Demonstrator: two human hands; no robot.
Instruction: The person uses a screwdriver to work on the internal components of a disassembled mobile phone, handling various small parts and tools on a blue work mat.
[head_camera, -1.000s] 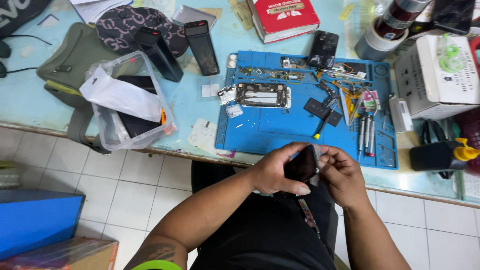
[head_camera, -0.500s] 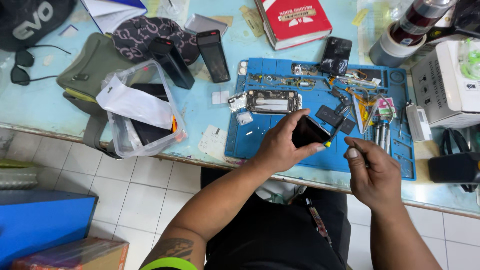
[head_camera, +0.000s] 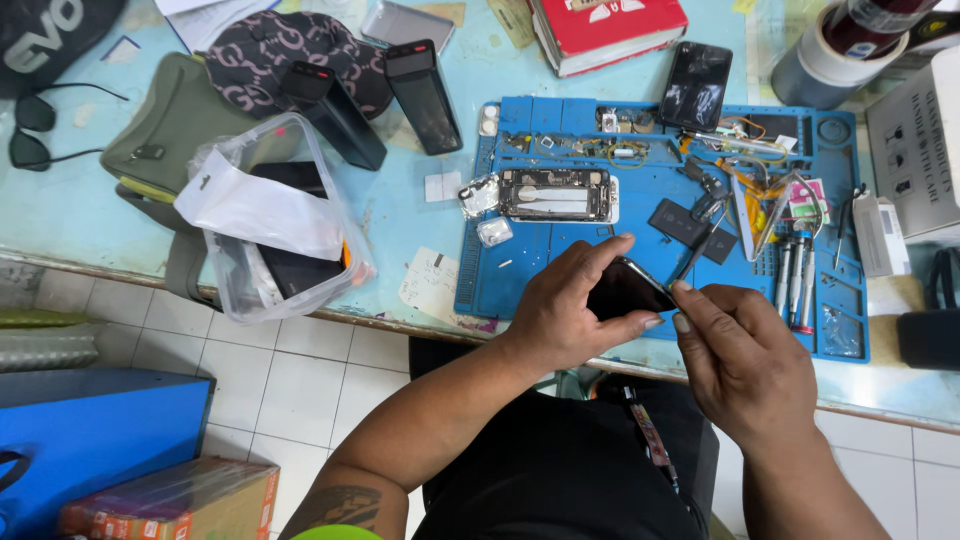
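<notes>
My left hand (head_camera: 570, 310) grips a black phone screen panel (head_camera: 625, 288) over the near edge of the blue repair mat (head_camera: 520, 270). Thumb and fingers wrap its lower and upper edges. My right hand (head_camera: 745, 365) sits just right of it, fingertips pinched at the panel's right corner; I cannot tell if a small tool is between them. An opened silver phone frame (head_camera: 556, 194) lies on the mat above my left hand. A dark battery piece (head_camera: 690, 224) lies beside it.
Screwdrivers (head_camera: 795, 275) and tweezers (head_camera: 752, 210) lie on the mat's right. A black phone (head_camera: 696, 84), a red book (head_camera: 610, 25), tape rolls (head_camera: 830, 55), two black boxes (head_camera: 420, 92), a clear plastic bag (head_camera: 265, 225) and an olive pouch (head_camera: 165, 135) crowd the table.
Both hands rose from my lap toward the mat with the panel. The right hand, apart half a second ago, has closed in on the panel's right corner.
</notes>
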